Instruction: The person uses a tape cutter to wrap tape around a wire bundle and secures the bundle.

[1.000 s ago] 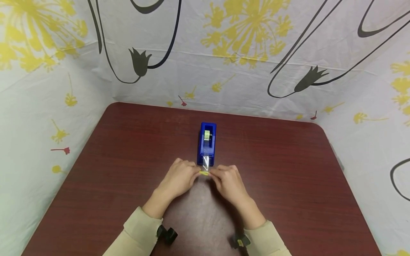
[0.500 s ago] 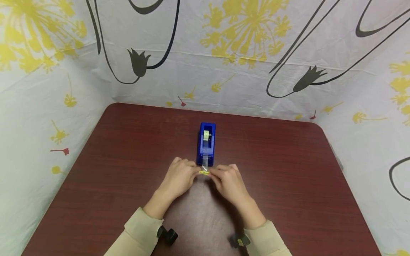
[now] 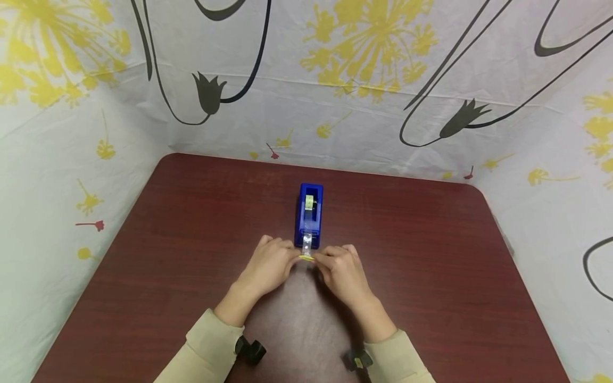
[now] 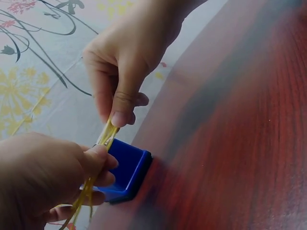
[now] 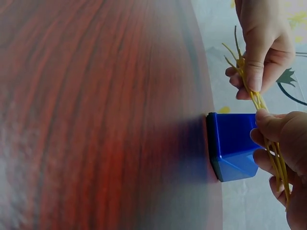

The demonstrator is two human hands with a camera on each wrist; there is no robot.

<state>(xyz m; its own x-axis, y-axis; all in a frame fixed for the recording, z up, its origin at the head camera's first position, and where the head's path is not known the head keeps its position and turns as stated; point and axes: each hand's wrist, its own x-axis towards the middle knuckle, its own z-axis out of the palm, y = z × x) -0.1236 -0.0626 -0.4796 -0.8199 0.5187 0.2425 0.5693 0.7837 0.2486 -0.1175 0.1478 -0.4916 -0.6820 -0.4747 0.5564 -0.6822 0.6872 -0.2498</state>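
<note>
A bundle of thin yellow strands (image 3: 306, 258) is held crosswise between the two hands. My left hand (image 3: 270, 263) pinches its left end, and my right hand (image 3: 342, 271) pinches its right end. Loose strand ends stick out past the fingers in both wrist views. Clear tape (image 3: 307, 242) runs from the front of a blue tape dispenser (image 3: 316, 224) to the bundle's middle and seems to touch it. The dispenser stands just beyond the hands, also visible as a blue block (image 5: 235, 143) behind the fingers in the right wrist view.
The dark red wooden table (image 3: 412, 239) extends on both sides of the hands. A white cloth (image 3: 268, 122) with yellow and grey flower prints hangs behind and beside it. A black wrist camera (image 3: 251, 352) sits at the left sleeve.
Both hands keep their pinch in nearly the same place. The yellow bundle's outline and the shine on the tape strip differ slightly; the dispenser stays put.
</note>
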